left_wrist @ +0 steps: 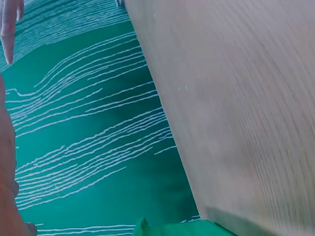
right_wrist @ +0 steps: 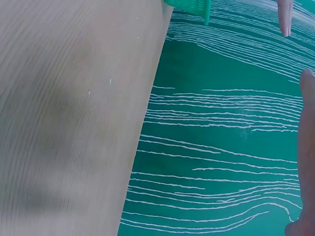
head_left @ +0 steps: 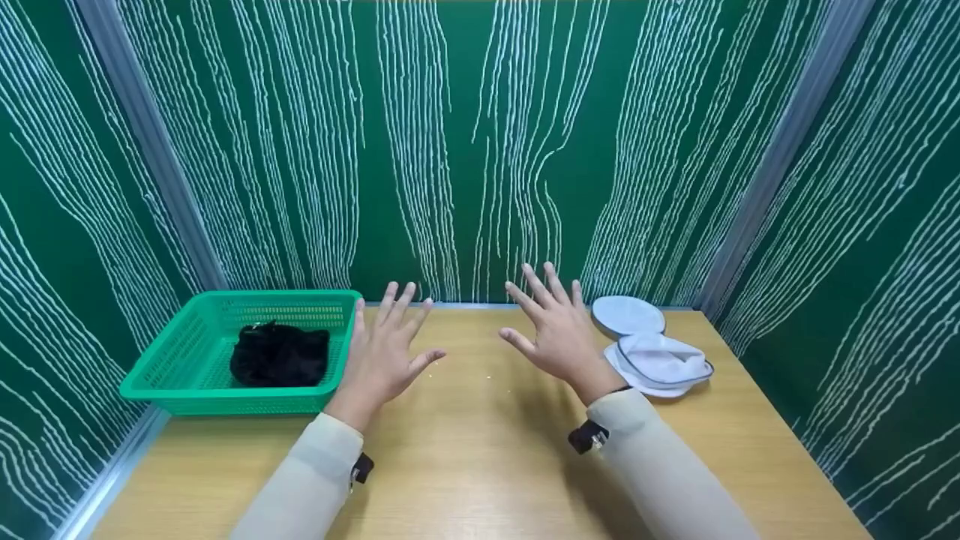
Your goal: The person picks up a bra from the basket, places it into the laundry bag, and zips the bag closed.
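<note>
My left hand (head_left: 384, 352) is held up with fingers spread and straight, overlapping the right rim of the green plastic basket (head_left: 247, 401) in the head view. A black, furry-looking item (head_left: 281, 356) lies bunched inside the basket. My right hand (head_left: 559, 337) is also raised over the table, fingers fanned out, and holds nothing. Just right of it sits a white cloth item with dark edging (head_left: 664, 360), soft and crumpled, with a flat round pale piece (head_left: 628, 315) beside it toward the back. Each wrist view catches only the edge of its own hand.
The wooden table (head_left: 465, 465) meets a green wall (head_left: 465, 187) covered in wavy white lines, with side walls left and right. Grey metal posts (head_left: 161, 150) stand at the corners. Tiny pale specks (right_wrist: 110, 81) lie on the tabletop.
</note>
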`<state>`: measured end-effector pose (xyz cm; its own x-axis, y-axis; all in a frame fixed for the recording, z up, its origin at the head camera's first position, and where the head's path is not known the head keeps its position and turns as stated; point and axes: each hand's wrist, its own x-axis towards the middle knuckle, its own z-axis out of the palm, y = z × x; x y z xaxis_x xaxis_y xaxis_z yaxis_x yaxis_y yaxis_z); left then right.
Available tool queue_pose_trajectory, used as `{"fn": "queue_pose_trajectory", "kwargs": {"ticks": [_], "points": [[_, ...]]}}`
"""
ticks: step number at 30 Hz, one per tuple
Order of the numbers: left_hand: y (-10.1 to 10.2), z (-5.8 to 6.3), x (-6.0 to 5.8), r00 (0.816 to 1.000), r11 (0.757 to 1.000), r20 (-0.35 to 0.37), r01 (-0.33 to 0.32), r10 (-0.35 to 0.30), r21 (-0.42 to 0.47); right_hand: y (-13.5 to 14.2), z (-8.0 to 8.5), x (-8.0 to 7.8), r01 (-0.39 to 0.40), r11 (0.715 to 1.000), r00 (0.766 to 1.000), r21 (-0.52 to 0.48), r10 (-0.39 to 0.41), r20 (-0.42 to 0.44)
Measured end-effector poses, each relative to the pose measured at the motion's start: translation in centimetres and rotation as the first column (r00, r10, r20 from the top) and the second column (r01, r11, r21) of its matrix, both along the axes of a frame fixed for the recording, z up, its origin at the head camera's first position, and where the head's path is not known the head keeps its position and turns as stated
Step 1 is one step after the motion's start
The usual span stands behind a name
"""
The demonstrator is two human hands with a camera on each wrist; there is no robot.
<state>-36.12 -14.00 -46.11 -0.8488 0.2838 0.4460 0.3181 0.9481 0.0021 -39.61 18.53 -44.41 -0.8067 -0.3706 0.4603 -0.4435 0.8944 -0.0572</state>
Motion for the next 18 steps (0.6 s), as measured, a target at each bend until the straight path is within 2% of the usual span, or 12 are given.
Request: {"fn": "queue_pose_trajectory", "kwargs": {"ticks": [4,8,13,18], "points": [[-0.8,0.0,-0.2,1.000,1.000,-0.010,-0.017,0.017,0.005,0.5,0.1,-0.1,0.005,1.000,1.000,-0.006,-0.005,-0.005],[-2.0,0.0,-0.2,0.998,0.998,0.002,-0.060,0.060,0.014,1.3,0.3,-0.5,0.039,0.999,0.999,-0.003,-0.039,0.007],[-3.7,-0.4,-0.4,0.988,0.990,0.096,-0.126,0.120,0.060,3.5,0.8,-1.1,0.117,0.993,0.992,-0.013,-0.116,0.060],[-5.5,-1.2,-0.6,0.961,0.969,0.209,-0.212,0.182,0.129,6.6,0.4,-1.9,0.173,0.984,0.979,-0.043,-0.167,0.120]]}}
